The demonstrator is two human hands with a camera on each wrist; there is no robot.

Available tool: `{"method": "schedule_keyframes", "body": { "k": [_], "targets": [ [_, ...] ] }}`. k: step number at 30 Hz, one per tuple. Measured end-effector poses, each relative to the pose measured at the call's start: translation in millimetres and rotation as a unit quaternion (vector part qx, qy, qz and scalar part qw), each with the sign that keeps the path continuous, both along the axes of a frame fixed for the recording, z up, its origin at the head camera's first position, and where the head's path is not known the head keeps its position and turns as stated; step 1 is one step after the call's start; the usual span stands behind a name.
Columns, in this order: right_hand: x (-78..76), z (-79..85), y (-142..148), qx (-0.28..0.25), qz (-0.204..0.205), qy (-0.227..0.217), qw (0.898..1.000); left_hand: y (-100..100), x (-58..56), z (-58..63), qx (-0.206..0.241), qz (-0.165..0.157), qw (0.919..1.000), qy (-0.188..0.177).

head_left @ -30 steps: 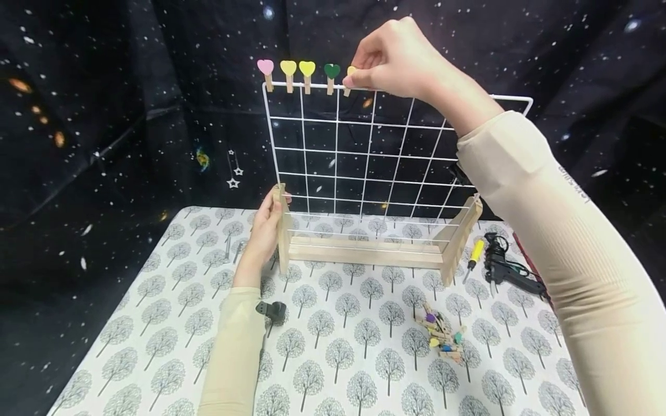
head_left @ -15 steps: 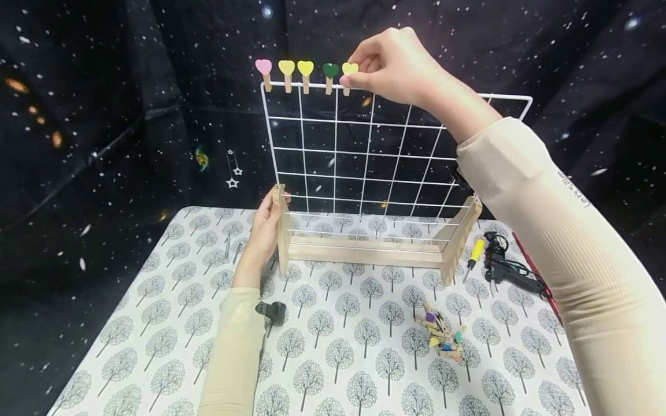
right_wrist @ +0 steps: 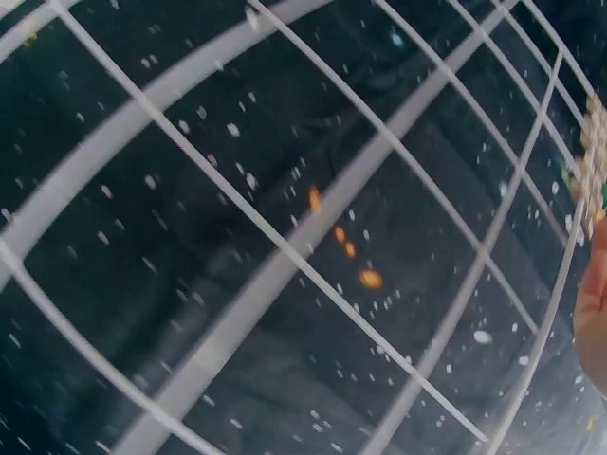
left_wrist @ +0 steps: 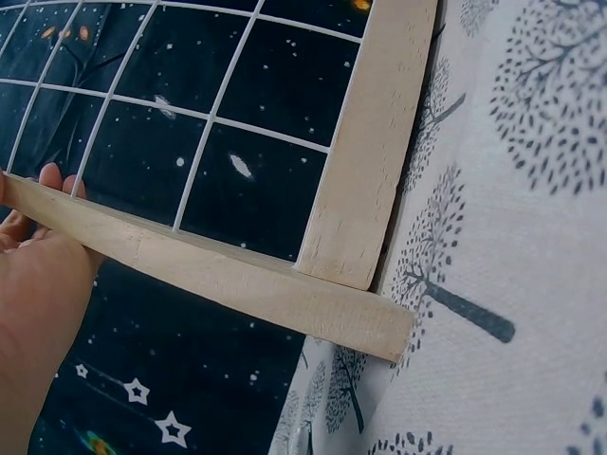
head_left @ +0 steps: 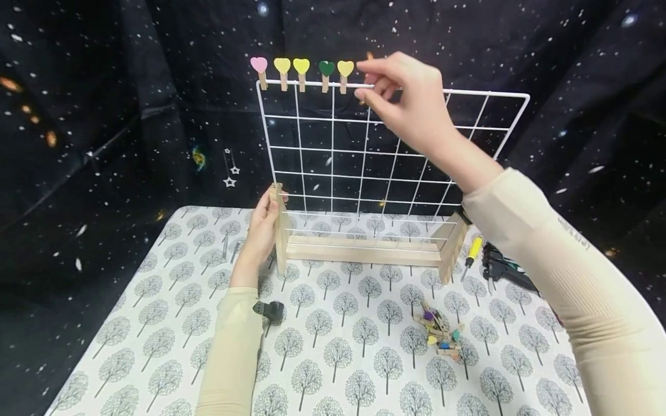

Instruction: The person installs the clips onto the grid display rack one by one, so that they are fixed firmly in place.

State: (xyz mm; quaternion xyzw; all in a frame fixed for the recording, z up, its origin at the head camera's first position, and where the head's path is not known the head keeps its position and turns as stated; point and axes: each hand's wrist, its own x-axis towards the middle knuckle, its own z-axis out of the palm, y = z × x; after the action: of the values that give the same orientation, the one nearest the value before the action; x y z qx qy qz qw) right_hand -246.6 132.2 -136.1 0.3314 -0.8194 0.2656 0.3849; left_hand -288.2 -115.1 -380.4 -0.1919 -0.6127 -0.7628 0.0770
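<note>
A white wire grid (head_left: 332,175) stands upright in a wooden stand (head_left: 364,252). Along its top wire sit several heart clothespins: a pink one (head_left: 259,65), two yellow ones on the left, a dark green one (head_left: 326,68) and another yellow clothespin (head_left: 346,69). Just right of that last clothespin is my right hand (head_left: 416,98), thumb and forefinger apart with nothing between them. My left hand (head_left: 262,228) grips the stand's left side piece (head_left: 281,242); the left wrist view shows fingertips past the wood's edge. Only a sliver of the right hand (right_wrist: 593,322) appears in the right wrist view.
A small pile of clothespins (head_left: 441,334) lies on the tree-print cloth (head_left: 338,352) at front right. Beyond the stand's right side are a yellow-handled screwdriver (head_left: 473,252) and a black glue gun (head_left: 507,271), partly behind my right sleeve. A dark starry backdrop (head_left: 130,115) hangs behind.
My right hand has let go of the rightmost yellow clothespin, which stays on the top wire, and has moved right and slightly down with its fingers parted. The left hand keeps its grip.
</note>
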Motion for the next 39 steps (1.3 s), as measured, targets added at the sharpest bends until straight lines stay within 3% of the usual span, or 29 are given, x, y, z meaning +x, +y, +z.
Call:
{"method": "schedule_keyframes", "body": {
  "k": [3,6,9,11,15,20,25,30,34,39],
  "targets": [
    [5.8,-29.2,13.7,-0.018,0.044,0.014,0.999,0.6,0.2,0.9,0.000,0.003,1.0000,-0.005],
    [11.0,-68.7,34.0,-0.001,0.081,0.000,0.997,1.2,1.1,1.4,-0.003,0.007,0.9999,-0.008],
    [18.6,-114.9,56.5,0.024,0.097,-0.050,0.994,2.3,2.0,1.0,-0.007,0.006,0.9999,-0.009],
    [26.0,-144.5,68.8,0.046,0.081,-0.097,0.991,1.8,2.2,0.8,-0.005,0.004,1.0000,-0.008],
    [45.2,-195.8,91.7,0.108,0.050,-0.191,0.974,0.5,2.3,1.0,-0.007,0.001,1.0000,-0.007],
    [69.6,-243.4,121.0,0.158,0.046,-0.296,0.941,1.4,2.9,2.3,-0.003,0.002,0.9999,-0.010],
    [93.5,-272.3,150.1,0.175,0.035,-0.350,0.920,2.2,3.8,2.8,0.005,-0.002,1.0000,-0.008],
    [112.5,-285.3,171.7,0.175,0.017,-0.375,0.910,0.8,2.7,2.4,0.007,-0.001,1.0000,-0.006],
    [125.0,-289.9,185.0,0.177,0.007,-0.373,0.911,1.5,2.4,1.7,0.006,-0.004,0.9999,-0.007],
    [134.0,-293.8,195.0,0.180,0.007,-0.339,0.923,2.7,2.5,0.8,0.007,-0.009,0.9999,-0.004]
  ]
}}
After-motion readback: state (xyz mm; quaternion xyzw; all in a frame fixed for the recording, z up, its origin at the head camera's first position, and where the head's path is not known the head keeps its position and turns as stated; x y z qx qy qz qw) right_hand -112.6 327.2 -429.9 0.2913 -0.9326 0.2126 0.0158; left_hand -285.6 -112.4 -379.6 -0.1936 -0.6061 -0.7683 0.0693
